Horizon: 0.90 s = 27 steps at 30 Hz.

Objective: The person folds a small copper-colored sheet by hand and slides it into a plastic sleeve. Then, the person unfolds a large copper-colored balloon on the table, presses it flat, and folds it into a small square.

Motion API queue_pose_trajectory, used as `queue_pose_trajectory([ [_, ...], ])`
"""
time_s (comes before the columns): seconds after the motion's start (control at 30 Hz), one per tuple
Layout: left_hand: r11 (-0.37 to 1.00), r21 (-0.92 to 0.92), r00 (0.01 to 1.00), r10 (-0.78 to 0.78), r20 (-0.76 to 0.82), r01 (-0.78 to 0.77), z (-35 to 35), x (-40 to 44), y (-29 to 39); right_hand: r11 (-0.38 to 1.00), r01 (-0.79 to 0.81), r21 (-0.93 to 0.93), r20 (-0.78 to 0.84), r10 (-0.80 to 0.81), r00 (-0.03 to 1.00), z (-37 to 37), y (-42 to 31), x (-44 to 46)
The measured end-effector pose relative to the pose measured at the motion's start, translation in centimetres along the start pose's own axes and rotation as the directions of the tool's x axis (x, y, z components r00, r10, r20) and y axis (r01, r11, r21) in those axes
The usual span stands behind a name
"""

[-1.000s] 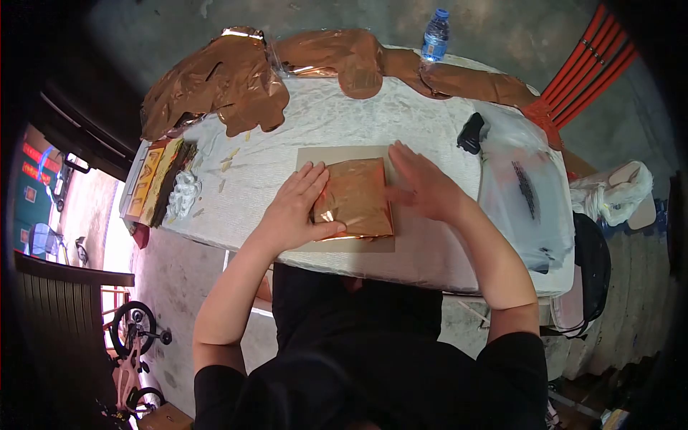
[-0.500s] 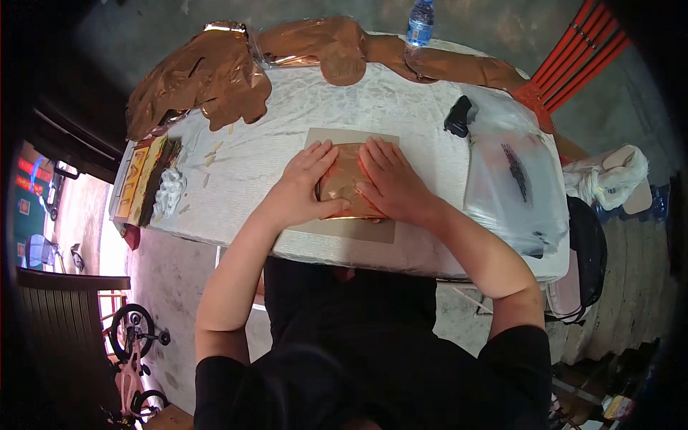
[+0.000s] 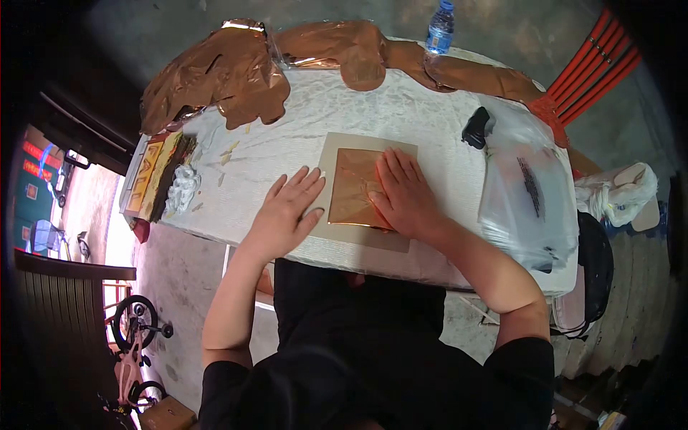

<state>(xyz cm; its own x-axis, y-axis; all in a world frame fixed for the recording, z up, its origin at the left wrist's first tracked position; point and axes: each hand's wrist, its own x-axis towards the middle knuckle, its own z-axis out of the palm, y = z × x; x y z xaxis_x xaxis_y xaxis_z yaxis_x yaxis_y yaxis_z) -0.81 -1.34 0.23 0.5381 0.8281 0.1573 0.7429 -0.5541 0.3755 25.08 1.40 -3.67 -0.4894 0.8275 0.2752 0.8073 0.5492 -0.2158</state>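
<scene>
Rounded white-covered tbl (image 3: 308,107) holds flat grey-beige rect. board (image 3: 387,242) under R fingers (image 3: 393,169), clear plastic bags (image 3: 505,193) to their R, crinkled copper foil sheets (image 3: 215,79) beyond.

Head camera: is sitting above near side of table (image 3: 308,107), facing forward and steeply down. Distance: close, at wearer's head height. Wide, curved coverage: is spanning table from left end to right end, showing wearer's torso (image 3: 358,322) on near side, floor (image 3: 502,29) beyond far side.
</scene>
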Motion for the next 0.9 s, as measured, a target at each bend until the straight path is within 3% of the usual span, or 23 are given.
queue_pose_trajectory([
  [0.3, 0.976, 0.185, 0.992, -0.103, -0.071, 0.115, 2.2, -1.2, 3.5, 0.999, -0.019, -0.028, -0.01, 0.019, 1.0, -0.1, 0.0, -0.3],
  [0.4, 0.977, 0.132, 0.982, -0.149, -0.119, 0.165, 2.8, -1.4, 4.0, 1.0, -0.01, -0.023, 0.007, 0.01, 1.0, -0.1, 0.0, -0.6],
  [0.47, 0.971, -0.173, 0.946, -0.206, -0.251, 0.165, 2.8, -1.2, 2.9, 1.0, 0.001, -0.02, -0.003, -0.001, 1.0, 0.1, 0.2, -0.5],
  [0.5, 0.971, -0.176, 0.948, -0.202, -0.247, 0.161, 2.8, -0.8, 3.1, 1.0, -0.006, -0.022, -0.002, 0.006, 1.0, 0.1, 0.3, -0.6],
  [0.57, 0.98, -0.194, 0.895, -0.057, -0.442, -0.033, 2.2, 0.1, 4.0, 1.0, 0.009, -0.028, 0.019, -0.009, 1.0, 0.0, 0.3, -0.5],
  [0.6, 0.971, -0.147, 0.878, 0.097, -0.469, -0.186, 2.1, 1.0, 4.8, 1.0, 0.01, -0.027, 0.018, -0.009, 1.0, 0.1, 0.4, -0.4],
  [0.63, 0.971, -0.148, 0.877, 0.097, -0.47, -0.186, 2.0, 1.4, 5.4, 0.999, 0.02, -0.028, 0.014, -0.02, 1.0, 0.2, 0.5, -0.5],
  [0.7, 0.97, -0.067, 0.943, 0.211, -0.259, -0.235, 2.0, 2.0, 6.4, 0.999, 0.03, -0.033, 0.008, -0.03, 1.0, 0.5, 1.0, -0.5],
  [0.9, 0.941, -0.068, 0.926, 0.31, -0.214, -0.331, 3.6, 3.6, 6.5, 0.999, 0.033, 0.03, 0.015, -0.034, 0.999, 0.2, 1.0, -0.6],
])
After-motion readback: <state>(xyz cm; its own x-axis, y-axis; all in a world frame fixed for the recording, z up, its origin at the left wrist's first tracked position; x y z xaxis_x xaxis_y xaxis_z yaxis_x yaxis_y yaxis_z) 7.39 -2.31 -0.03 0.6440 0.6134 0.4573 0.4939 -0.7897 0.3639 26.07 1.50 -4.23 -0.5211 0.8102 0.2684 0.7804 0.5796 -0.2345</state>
